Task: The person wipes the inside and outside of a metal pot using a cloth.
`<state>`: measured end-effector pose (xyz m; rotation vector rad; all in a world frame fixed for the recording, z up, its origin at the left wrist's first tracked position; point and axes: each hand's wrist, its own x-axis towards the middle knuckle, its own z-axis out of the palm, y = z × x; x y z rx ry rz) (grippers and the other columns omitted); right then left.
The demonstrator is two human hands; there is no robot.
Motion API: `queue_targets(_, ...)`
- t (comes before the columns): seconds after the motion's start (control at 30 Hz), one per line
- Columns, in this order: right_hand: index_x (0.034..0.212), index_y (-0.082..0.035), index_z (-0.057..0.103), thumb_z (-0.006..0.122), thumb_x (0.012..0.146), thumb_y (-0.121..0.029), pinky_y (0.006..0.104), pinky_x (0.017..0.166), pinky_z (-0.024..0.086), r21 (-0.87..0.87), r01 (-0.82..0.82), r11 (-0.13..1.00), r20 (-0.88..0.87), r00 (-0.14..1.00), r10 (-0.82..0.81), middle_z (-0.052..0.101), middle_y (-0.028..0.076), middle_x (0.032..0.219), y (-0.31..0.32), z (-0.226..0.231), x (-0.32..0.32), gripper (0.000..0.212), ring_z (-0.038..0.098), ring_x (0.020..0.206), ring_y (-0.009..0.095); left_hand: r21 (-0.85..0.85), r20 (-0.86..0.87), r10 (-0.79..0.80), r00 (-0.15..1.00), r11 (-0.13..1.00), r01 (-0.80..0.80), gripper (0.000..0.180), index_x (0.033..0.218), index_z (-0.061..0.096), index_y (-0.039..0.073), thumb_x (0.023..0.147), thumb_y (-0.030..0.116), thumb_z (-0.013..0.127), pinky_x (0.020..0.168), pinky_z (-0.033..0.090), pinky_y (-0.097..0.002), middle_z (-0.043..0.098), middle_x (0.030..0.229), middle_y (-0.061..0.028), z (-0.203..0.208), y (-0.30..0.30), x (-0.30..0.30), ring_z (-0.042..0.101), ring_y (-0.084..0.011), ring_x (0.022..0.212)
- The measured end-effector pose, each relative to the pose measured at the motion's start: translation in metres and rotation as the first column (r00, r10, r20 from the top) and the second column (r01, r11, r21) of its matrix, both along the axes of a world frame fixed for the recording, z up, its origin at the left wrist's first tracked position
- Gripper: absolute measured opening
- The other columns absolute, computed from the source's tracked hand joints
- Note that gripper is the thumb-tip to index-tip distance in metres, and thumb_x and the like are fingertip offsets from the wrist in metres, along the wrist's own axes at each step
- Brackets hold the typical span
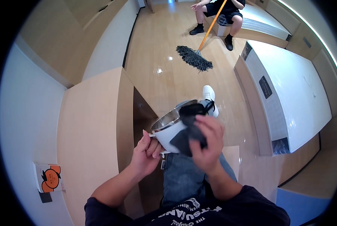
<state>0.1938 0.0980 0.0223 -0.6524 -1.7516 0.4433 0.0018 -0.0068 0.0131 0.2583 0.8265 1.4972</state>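
A round pot (165,139), white outside and shiny metal inside, is tilted over my lap with its rim facing up and away. My left hand (145,151) is closed around the handle on its left side. A dark grey cloth (183,140) lies against the pot's outer wall on the right, gripped in my right hand (209,142), which is slightly blurred. Black material with loose, string-like ends (198,109) covers the right part of the rim; whether it belongs to the cloth I cannot tell. The pot's underside is hidden.
A light wood cabinet (89,132) stands close on my left, with an orange-printed packet (49,177) beside it. Ahead, a grey mop head (194,58) hangs by another seated person (229,11). At right lies a white mattress (289,90) on a low base.
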Motion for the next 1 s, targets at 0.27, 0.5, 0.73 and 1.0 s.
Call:
queue_targets(0.27, 0.136, -0.006, 0.061, 0.050, 0.110, -0.022, 0.0326, 0.087, 0.059, -0.587, -0.776, 0.231, -0.805, 0.590, -0.062, 0.071, 0.006, 0.117, 0.023, -0.064, 0.006, 0.033, 0.071, 0.101, 0.017, 0.177, 0.273, -0.161, 0.949, 0.978, 0.115, 0.040, 0.097, 0.059, 0.014, 0.109, 0.051, 0.047, 0.062, 0.044, -0.0277, 0.037, 0.057, 0.0058, -0.019, -0.012, -0.017, 0.038, -0.0112, 0.050)
queue_targets(0.5, 0.136, -0.007, 0.060, 0.048, 0.110, -0.024, 0.0352, 0.095, 0.056, -0.483, -0.850, 0.210, -0.874, 0.455, -0.170, 0.068, 0.008, 0.125, 0.011, -0.042, -0.004, 0.034, 0.069, 0.110, 0.020, -0.343, -0.124, 0.274, 0.954, 0.890, -0.300, 0.047, 0.099, 0.058, 0.010, 0.110, 0.054, 0.045, 0.053, 0.035, -0.0208, 0.050, 0.071, 0.0060, 0.009, 0.020, 0.005, 0.037, -0.0054, 0.054)
queue_targets(0.73, 0.138, 0.001, 0.057, 0.056, 0.104, -0.005, 0.0299, 0.111, 0.038, -0.562, -0.345, 0.751, -0.461, 0.885, 0.062, 0.060, 0.009, 0.137, 0.003, -0.017, -0.010, 0.034, 0.056, 0.126, 0.019, -0.120, -0.346, 0.175, 0.922, 0.966, -0.229, 0.039, 0.091, 0.057, 0.012, 0.109, 0.047, 0.054, 0.053, 0.030, -0.0266, 0.040, 0.061, 0.0051, -0.011, 0.011, -0.006, 0.034, -0.0069, 0.054)
queue_targets(1.0, 0.130, 0.002, 0.062, 0.061, 0.101, -0.004, 0.0350, 0.110, 0.041, -0.505, -0.379, 0.775, -0.468, 0.875, 0.123, 0.062, 0.013, 0.135, 0.014, -0.014, -0.001, 0.030, 0.058, 0.125, 0.024, -0.177, -0.582, 0.098, 0.807, 0.954, -0.244, 0.034, 0.107, 0.053, 0.011, 0.110, 0.045, 0.052, 0.064, 0.043, -0.0259, 0.050, 0.077, 0.0028, -0.014, 0.014, 0.004, 0.047, -0.0078, 0.065)
